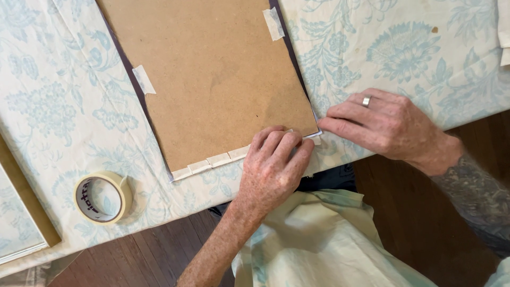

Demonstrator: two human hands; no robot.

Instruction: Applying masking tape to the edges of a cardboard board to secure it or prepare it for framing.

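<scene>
Both hands pressing flat, nothing gripped: left hand (273,167) on the taped edge of the brown backing board (218,74), right hand (385,125) fingers at its corner. Tape roll (102,196) sits nearby on the desk (53,106).

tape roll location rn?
Head view, lower left: the tape roll lies flat on the floral cloth, left of the left hand, below the brown board.

A table under a pale blue-flowered cloth (64,117) carries a brown backing board (212,69), a roll of masking tape (102,196) and a frame (18,223) at the left edge.
</scene>
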